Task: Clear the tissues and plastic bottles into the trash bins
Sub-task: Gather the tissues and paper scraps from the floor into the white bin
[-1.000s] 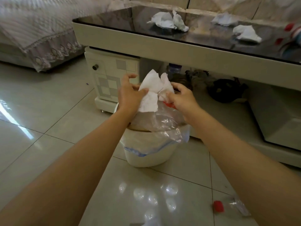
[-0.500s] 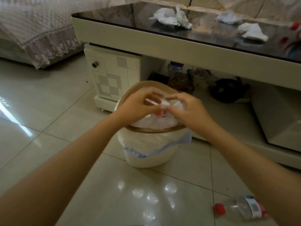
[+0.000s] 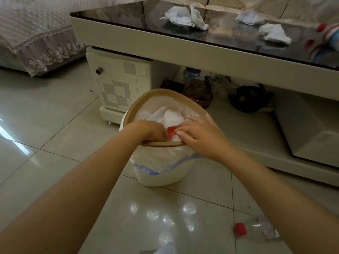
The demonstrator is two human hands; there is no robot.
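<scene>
A white trash bin point(image 3: 159, 173) with a wooden rim and a plastic liner stands on the floor in front of the coffee table. Crumpled tissues point(image 3: 165, 116) and a bottle's red cap point(image 3: 171, 132) lie inside it. My left hand point(image 3: 148, 131) reaches down into the bin, its fingertips hidden beside the cap. My right hand point(image 3: 200, 132) rests over the rim with fingers spread on the tissues. Three more tissues point(image 3: 183, 17) point(image 3: 249, 18) point(image 3: 275, 33) lie on the table. One plastic bottle point(image 3: 256, 228) lies on the floor at the right, another bottle point(image 3: 332, 35) at the table's right edge.
The coffee table point(image 3: 183, 57) has a dark glass top and a low shelf holding a jar, a bowl and dark clutter. A small drawer unit point(image 3: 119, 85) sits left of the bin. A sofa with a lace cover point(image 3: 36, 33) is at the far left. White tissue point(image 3: 165, 250) shows at the bottom edge.
Both hands have gone down from above the bin into its mouth, carrying the tissues and the bottle with them. The bundle now lies inside the bin.
</scene>
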